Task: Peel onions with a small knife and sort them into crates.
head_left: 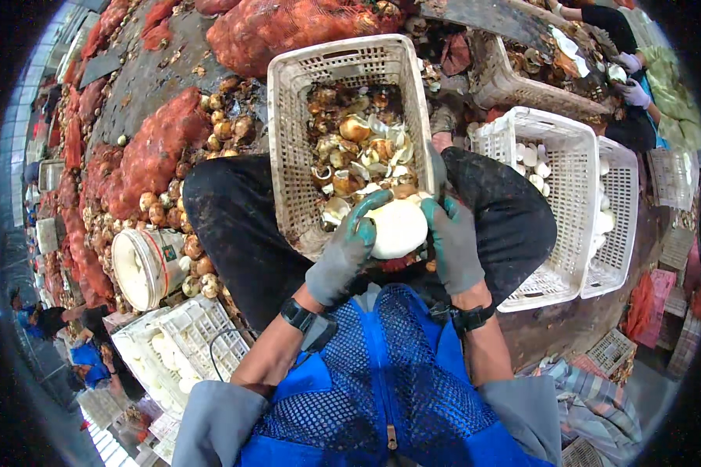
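Between my two gloved hands is a large peeled white onion point(398, 229), held over the near end of a dirty white plastic crate point(281, 148). My left hand point(347, 253), in a grey and green work glove, wraps its fingers and thumb round the onion's left side. On the other side, my right hand point(453, 241) presses its gloved fingers against the onion; whether it also holds a tool is hidden. Onion skins and scraps point(366, 152) lie inside the crate, with a brown-skinned onion point(355, 128) among them. The crate sits between my knees.
To the right stand two white crates point(549, 265) holding peeled onions. On the left are a white bucket point(135, 268), a tilted crate point(202, 331) and loose unpeeled onions point(156, 212). Red mesh sacks point(152, 152) lie beyond. A co-worker's gloved hand point(635, 94) shows at upper right.
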`<state>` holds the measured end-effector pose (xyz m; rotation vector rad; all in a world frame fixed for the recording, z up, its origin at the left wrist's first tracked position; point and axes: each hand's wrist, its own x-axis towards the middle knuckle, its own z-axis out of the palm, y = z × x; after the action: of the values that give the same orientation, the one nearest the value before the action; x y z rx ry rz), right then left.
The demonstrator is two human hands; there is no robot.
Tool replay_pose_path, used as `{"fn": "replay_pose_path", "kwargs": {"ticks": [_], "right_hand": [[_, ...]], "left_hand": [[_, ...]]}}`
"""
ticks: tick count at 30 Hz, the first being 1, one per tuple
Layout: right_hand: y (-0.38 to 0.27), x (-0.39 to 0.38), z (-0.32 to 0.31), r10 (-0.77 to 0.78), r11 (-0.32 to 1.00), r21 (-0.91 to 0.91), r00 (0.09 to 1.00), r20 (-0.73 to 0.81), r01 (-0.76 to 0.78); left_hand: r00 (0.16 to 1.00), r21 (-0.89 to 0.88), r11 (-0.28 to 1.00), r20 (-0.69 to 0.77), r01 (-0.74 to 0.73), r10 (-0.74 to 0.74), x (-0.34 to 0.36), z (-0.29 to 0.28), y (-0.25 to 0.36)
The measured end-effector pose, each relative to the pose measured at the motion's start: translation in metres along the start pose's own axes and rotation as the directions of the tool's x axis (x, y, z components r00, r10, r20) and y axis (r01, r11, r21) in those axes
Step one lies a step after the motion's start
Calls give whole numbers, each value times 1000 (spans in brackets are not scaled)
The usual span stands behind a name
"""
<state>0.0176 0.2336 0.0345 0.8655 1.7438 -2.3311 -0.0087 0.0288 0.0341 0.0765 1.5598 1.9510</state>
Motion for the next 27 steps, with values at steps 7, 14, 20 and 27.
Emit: {"fn": "replay_pose_path", "kwargs": {"ticks": [7, 14, 20, 27], "right_hand": [[-11, 0, -6, -87, 981, -184, 992, -96, 68], [-14, -8, 10, 36, 999, 13, 999, 3, -37], [-13, -8, 11, 109, 985, 130, 993, 54, -115], [-9, -5, 2, 75, 938, 335, 995, 59, -90]], "left_hand": [[1000, 92, 996, -26, -3, 6, 4, -5, -17], [989, -62, 993, -109, 96, -102, 4, 5, -10], [993, -348, 934, -57, 79, -106, 0, 3, -7], [997, -421, 906, -47, 37, -63, 0, 10, -3]]}}
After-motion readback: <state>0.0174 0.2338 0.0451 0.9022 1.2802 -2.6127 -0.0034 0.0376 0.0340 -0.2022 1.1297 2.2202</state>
